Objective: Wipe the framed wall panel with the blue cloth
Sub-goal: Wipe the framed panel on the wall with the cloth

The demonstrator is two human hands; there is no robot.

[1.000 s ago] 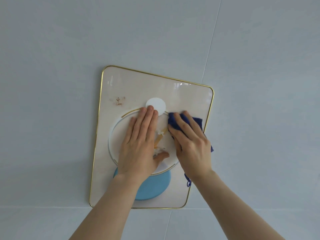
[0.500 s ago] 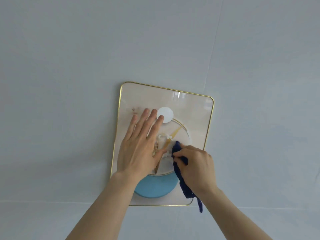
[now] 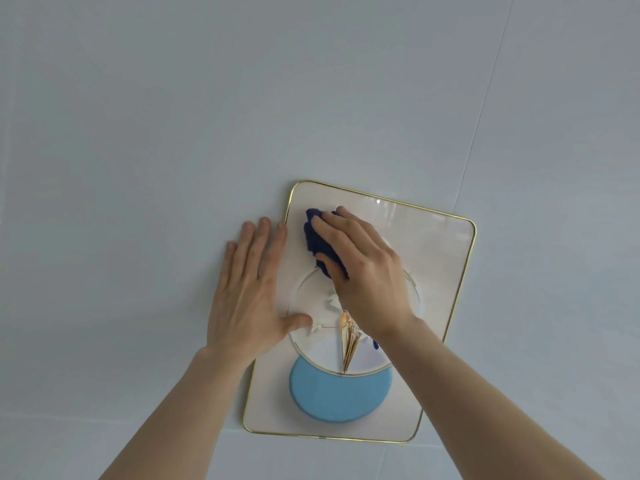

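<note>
Up high, right hand presses blue cloth on framed panel; left hand lies flat, fingers spread.

Bunched blue cloth pressed against the gold-framed wall panel's upper-left area.

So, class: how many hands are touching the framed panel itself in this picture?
2. The right hand presses the blue cloth on the framed wall panel near its upper left corner. The left hand lies flat, mostly on the wall, its thumb reaching over the panel's left edge.
</note>
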